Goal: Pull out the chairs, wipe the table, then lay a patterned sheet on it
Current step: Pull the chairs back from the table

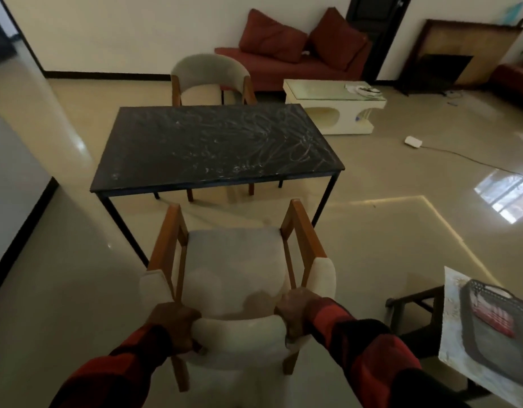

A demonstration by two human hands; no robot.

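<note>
Both hands, left hand (175, 325) and right hand (295, 312), squeezed cream padded wooden chair (236, 260) back at 6 o'clock, chair clear of dusty black rectangular table (213, 142); second cream chair (208, 76) at 12 o'clock near table, wiping and sheet left

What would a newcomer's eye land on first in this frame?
Probably the two hands, left hand and right hand, gripping the curved back of the cream-cushioned wooden armchair at bottom centre, which stands clear of the table. Beyond it sits the dark rectangular tabletop, smeared with pale streaks, with a second cream armchair at its far side. The red sofa with two cushions stands against the back wall.
</note>
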